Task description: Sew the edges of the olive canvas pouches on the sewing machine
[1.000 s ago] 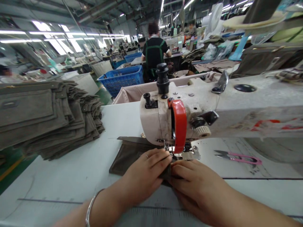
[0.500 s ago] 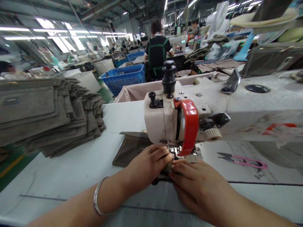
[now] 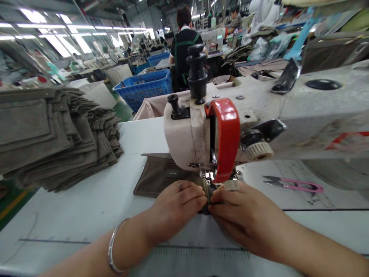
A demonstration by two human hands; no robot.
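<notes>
A dark brown fabric piece (image 3: 155,175) with a small label lies flat under the head of a white sewing machine (image 3: 181,134) with a red guard (image 3: 227,138). My left hand (image 3: 178,207), fingers bent and pressed together, grips the piece's near right part just left of the presser foot (image 3: 209,176). Across from it, my right hand (image 3: 245,211) pinches the edge of the same piece, its fingertips close in front of the foot. The needle point and the edge under my fingertips are mostly hidden.
Pink-handled thread snips (image 3: 300,184) lie right of the machine head. A tall stack of brown fabric pieces (image 3: 63,134) stands at the left. Beyond the table (image 3: 144,130) are a blue plastic basket (image 3: 144,90) and a person (image 3: 184,46) seen from behind.
The view has shifted, with the machine appearing larger and further left. My left hand has drawn back slightly from the foot, uncovering the label on the fabric. Both hands still grip the piece.
</notes>
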